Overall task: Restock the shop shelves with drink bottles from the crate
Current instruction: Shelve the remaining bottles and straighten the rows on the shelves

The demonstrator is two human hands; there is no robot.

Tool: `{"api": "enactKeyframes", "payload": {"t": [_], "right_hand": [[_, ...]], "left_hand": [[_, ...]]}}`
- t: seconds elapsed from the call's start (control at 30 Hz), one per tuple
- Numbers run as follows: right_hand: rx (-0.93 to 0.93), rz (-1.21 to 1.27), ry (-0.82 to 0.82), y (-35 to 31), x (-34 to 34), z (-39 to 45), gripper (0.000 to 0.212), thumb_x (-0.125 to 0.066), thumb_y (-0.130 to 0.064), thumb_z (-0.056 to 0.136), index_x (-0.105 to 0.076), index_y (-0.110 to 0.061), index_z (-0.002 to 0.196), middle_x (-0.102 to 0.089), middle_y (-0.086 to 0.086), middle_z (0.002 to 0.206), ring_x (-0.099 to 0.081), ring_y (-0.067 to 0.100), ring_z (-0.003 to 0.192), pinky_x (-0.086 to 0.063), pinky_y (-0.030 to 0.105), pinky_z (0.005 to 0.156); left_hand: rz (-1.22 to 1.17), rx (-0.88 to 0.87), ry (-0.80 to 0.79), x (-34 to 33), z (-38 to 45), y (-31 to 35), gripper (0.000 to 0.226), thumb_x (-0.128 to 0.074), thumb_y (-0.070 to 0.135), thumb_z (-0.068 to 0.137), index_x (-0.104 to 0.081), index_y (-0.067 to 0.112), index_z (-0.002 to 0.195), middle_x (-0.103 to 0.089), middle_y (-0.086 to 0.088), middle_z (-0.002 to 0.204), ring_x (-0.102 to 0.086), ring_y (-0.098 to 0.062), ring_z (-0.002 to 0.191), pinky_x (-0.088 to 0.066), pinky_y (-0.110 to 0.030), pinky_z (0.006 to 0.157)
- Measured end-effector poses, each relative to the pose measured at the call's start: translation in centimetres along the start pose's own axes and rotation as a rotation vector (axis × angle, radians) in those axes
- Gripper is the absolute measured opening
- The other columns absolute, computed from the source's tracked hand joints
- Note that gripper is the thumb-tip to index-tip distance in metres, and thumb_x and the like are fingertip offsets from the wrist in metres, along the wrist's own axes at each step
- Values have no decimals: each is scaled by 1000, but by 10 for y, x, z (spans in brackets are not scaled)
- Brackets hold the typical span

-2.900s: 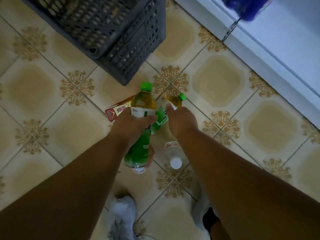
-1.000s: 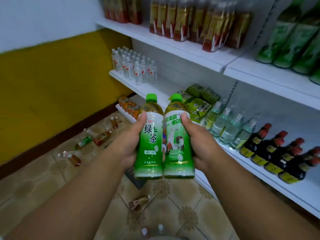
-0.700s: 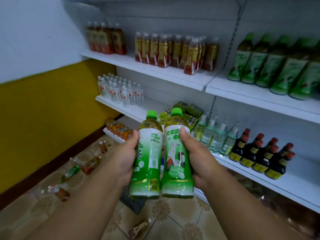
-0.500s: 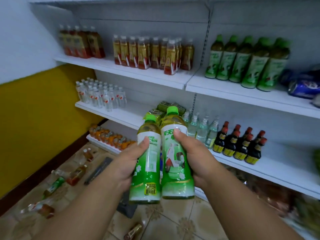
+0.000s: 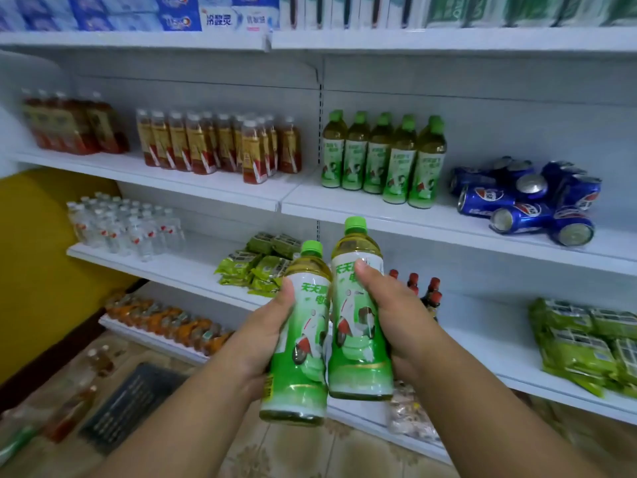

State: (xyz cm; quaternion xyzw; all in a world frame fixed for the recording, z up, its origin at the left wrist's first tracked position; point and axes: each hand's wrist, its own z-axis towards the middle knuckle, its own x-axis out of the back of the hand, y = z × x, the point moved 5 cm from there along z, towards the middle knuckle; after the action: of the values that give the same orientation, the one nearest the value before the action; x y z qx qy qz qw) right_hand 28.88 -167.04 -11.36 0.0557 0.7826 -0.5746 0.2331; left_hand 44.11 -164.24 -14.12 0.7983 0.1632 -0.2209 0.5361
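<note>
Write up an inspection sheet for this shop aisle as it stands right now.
Surface: white shelf carries a row of upright green tea bottles.
Job's things: two matching green tea bottles, left-held and right-held, upright, side by side.
Clutter: blue cans lying on their sides; loose bottles on the floor by a dark crate.
Grips: left hand and right hand each hold one bottle.
Cables: nothing seen.
Surroundings: yellow wall, tiled floor.

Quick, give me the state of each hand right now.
Left hand: grip closed around a green tea bottle.
Right hand: grip closed around a second green tea bottle.
</note>
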Motion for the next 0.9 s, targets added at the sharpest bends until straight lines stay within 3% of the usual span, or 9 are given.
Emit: {"api": "enactKeyframes", "payload": {"t": [0.07,0.2,0.3,0.43,0.53,0.63,0.73,0.8,0.9], "right_hand": [[5,-11,3,-17,25,1,63,-76,-48,78,-63,-11,128,-71,22,118,-69,42,108,-50,65,97],[68,-41,25,-57,79,6,60,-75,-47,78,-65,-10,124,-72,21,115,-71,41,105,-51,64,96],[107,-73,18,-78,107,11,57,-75,-49,78,-66,-11,121,-74,21,111,-73,39,100,-58,56,86],[171,-122,-42,-96,128,20,53,-72,-49,83,-65,-13,121,-74,19,112,-73,38,101,-58,50,83],[189,-133,-53,-103,134,35,57,-74,-51,81,-61,-15,124,-73,19,112,-72,37,101,-58,52,86],[212,-171,-50,-111,132,55,62,-76,-58,73,-60,-23,122,-74,13,114,-73,35,102,-57,58,89],[256,-273,-33,-122,126,79,56,-73,-67,69,-63,-34,114,-75,5,112,-74,28,101,-58,54,89],[305,-345,-10,-130,121,98,51,-71,-71,69,-63,-40,110,-75,0,112,-73,23,102,-57,52,92],[369,-402,0,-146,114,129,49,-68,-69,71,-63,-42,111,-74,-4,113,-72,19,105,-56,50,94]], "left_hand": [[7,-48,-18,-25,16,-4,72,-71,47,83,-58,-1,136,-63,-31,130,-57,-52,125,-41,-70,106],[83,-122,135,-77,50,-6,47,-64,40,89,-74,0,112,-73,-27,111,-73,-43,99,-61,-56,80],[121,-129,197,-105,69,-12,40,-58,42,98,-82,11,90,-77,-22,99,-77,-37,83,-62,-45,61],[182,-206,237,-125,88,-5,41,-57,42,100,-80,10,90,-78,-19,94,-77,-33,79,-60,-37,54],[289,-254,291,-130,99,10,45,-55,53,98,-81,16,92,-79,-12,92,-78,-28,80,-60,-35,59],[520,-396,302,-135,109,32,58,-46,81,82,-76,36,103,-79,11,94,-76,-8,84,-58,-28,65],[622,-507,253,-136,128,52,67,-45,87,80,-68,37,117,-77,13,106,-74,-12,98,-58,-36,83],[667,-545,245,-132,144,65,65,-43,86,81,-66,37,117,-76,18,104,-73,-6,94,-57,-28,77],[656,-556,234,-123,175,86,74,-44,95,68,-65,41,113,-77,15,102,-74,-5,90,-56,-32,74]]}}
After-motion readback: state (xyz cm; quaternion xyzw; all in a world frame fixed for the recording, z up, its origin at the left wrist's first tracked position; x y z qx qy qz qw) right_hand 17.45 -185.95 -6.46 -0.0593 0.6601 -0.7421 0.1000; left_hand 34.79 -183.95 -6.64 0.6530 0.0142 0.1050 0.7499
